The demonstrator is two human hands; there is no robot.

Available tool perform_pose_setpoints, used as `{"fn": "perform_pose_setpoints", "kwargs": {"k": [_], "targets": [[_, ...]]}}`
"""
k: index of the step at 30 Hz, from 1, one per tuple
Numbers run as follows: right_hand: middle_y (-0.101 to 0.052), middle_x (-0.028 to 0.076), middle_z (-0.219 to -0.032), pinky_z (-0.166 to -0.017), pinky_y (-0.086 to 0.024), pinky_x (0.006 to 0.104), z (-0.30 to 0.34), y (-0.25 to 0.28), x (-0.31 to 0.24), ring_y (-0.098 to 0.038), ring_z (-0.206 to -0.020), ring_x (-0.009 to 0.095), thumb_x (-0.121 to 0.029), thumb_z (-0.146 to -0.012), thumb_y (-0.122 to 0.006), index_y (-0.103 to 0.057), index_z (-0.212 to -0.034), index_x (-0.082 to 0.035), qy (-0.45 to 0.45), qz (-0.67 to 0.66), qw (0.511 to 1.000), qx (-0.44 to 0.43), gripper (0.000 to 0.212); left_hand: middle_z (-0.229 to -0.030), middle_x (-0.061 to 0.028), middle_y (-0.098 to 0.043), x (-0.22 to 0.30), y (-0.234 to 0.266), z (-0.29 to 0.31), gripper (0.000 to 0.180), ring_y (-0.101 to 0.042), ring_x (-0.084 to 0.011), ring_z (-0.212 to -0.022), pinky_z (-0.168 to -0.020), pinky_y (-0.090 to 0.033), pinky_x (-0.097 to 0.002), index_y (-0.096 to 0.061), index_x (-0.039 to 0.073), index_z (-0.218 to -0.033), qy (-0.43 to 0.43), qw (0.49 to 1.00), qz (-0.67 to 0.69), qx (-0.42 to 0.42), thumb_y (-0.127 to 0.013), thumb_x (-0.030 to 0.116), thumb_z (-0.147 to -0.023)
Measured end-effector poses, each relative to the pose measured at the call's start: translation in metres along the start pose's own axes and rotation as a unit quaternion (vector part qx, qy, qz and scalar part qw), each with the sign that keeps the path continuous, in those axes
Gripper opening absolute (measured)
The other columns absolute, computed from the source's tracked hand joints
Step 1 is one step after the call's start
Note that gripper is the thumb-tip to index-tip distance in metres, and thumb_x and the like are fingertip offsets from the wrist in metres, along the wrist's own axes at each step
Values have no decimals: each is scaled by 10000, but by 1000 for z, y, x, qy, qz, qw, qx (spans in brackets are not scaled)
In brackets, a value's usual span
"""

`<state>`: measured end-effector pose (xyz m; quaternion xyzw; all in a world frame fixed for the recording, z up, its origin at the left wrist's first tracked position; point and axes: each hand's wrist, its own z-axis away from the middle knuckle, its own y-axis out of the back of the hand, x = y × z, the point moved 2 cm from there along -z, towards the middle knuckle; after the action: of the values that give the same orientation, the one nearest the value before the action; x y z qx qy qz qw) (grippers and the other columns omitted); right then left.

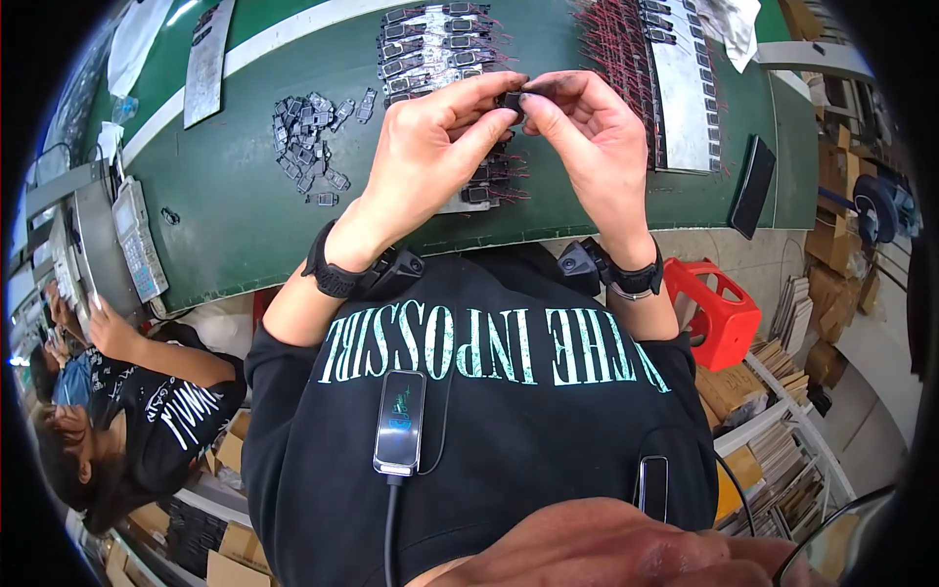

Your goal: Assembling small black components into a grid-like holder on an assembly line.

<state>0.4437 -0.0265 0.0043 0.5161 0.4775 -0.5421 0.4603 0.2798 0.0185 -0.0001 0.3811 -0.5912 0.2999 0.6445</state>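
My left hand (435, 147) and my right hand (597, 137) meet over the green table. Between the thumb and fingertips of both is a small black rectangular part (511, 100), partly hidden by the fingers. Beneath and behind my hands lies a metal strip (424, 44) bearing two columns of small black parts with grey faces (399, 49), thin red wires sticking out on the right. A loose heap of similar parts (308, 132) lies left of my left hand. Dark smudges mark my fingertips.
Right of my hands stands another metal plate (685, 108) edged with parts, beside a bundle of red wires (616, 59). A dark phone (752, 186) lies at the table's right end. A red stool (719, 313) is below. At left sit a keypad device (140, 240) and a co-worker (147, 391).
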Motion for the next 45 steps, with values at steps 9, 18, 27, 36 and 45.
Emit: {"fn": "perform_pose_setpoints", "kwargs": {"k": [9,18,27,36,45], "targets": [[-682,30,-866,-721,-519,217,-1,8,1,-634,-794,72,-75,-926,-646,-644,-1027,16,11,60,998,-3,135,-1001,-113,-735,-12,-5,-1,320,-703,-117,-880,-780,-575,-254,-633,6,-1227,-40,998,16,49,-643,38,-909],[-642,23,-972,-775,-523,219,1,9,-1,-612,-847,68,-70,-952,-619,-616,-1071,23,9,81,996,-22,151,-950,-120,-740,-6,-4,1,300,-727,-146,-798,-695,-578,-252,-638,12,-1222,-24,999,-9,30,-621,63,-926],[-644,30,-973,-764,-522,212,2,8,-3,-622,-845,70,-53,-950,-617,-611,-1057,24,25,123,992,-6,132,-1072,-105,-707,4,-5,-1,321,-699,-132,-856,-755,-573,-242,-604,-10,-1265,-2,999,-43,-3,-593,35,-947],[-647,45,-957,-754,-525,214,4,4,-1,-638,-841,80,-38,-950,-607,-602,-1033,31,43,164,986,11,107,-1005,-118,-734,-6,-8,2,289,-708,-135,-872,-746,-588,-261,-630,-15,-1223,8,998,55,20,-591,45,-943],[-658,97,-899,-702,-543,270,1,4,-7,-687,-790,163,1,-884,-639,-620,-950,36,89,167,982,15,77,-1182,-117,-662,2,-4,2,334,-664,-138,-976,-830,-573,-250,-561,-44,-1302,30,998,55,-13,-550,26,-976]]}}
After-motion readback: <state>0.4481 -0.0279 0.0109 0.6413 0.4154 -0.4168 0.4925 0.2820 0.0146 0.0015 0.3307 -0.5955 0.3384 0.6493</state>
